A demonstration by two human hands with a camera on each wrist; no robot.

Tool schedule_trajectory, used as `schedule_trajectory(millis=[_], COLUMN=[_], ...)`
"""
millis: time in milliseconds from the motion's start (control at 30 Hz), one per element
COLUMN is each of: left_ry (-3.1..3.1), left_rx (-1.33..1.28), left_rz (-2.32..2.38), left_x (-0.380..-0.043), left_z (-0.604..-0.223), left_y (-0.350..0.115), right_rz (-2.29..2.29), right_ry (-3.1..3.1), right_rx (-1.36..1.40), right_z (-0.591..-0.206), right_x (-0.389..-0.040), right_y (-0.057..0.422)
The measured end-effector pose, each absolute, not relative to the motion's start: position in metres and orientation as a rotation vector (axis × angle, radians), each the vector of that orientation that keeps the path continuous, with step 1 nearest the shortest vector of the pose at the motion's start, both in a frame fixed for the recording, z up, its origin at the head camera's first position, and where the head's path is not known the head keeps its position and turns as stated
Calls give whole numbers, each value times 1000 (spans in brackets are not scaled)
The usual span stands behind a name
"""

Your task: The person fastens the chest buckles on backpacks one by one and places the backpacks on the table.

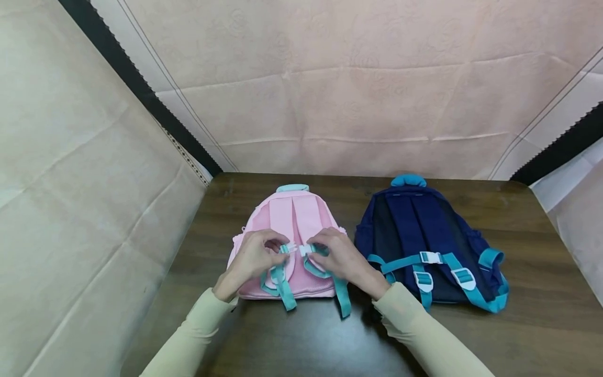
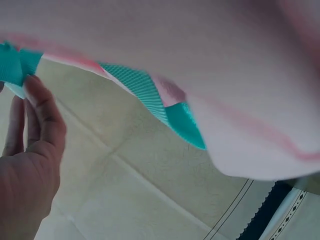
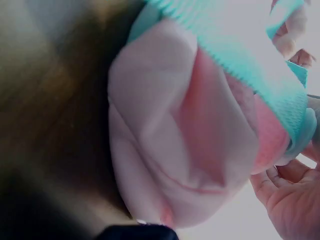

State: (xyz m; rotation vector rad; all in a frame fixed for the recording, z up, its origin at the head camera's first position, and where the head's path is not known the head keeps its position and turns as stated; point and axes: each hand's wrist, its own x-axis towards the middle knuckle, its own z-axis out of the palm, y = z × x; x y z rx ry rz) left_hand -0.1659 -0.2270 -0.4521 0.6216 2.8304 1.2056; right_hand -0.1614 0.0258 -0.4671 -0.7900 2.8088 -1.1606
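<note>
A pink backpack (image 1: 270,217) with teal straps lies on the table, its shoulder-strap side up. My left hand (image 1: 256,254) pinches one white buckle half (image 1: 291,247) by its teal strap. Opposite it, my right hand (image 1: 340,255) grips the other white buckle half (image 1: 305,250), which also sits on a teal strap. A small gap separates the two halves, over the middle of the backpack. In the left wrist view, thumb and fingers hold teal webbing (image 2: 20,65). The buckle is hidden in the right wrist view, where a broad teal strap (image 3: 235,45) crosses the pink fabric.
To the right lies a navy backpack (image 1: 414,220) with blue straps; its white chest buckle (image 1: 431,257) is fastened. Both bags are on a brown wooden table (image 1: 301,340). Pale cloth walls (image 1: 367,104) rise behind the table and at its sides.
</note>
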Motion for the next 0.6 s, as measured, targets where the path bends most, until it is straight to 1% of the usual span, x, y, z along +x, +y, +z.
schedule_trajectory(millis=[300,600], left_ry=[2791,2770], left_rx=[694,681], left_rz=[1329,1371], left_x=[-165,-165], left_z=[-456,-458], left_y=[-225,-226], right_rz=[-1252,-1234], right_ry=[2791,2781], right_rx=[-800,-791], right_z=[-457,-458], right_x=[-166,-166], right_y=[32,30])
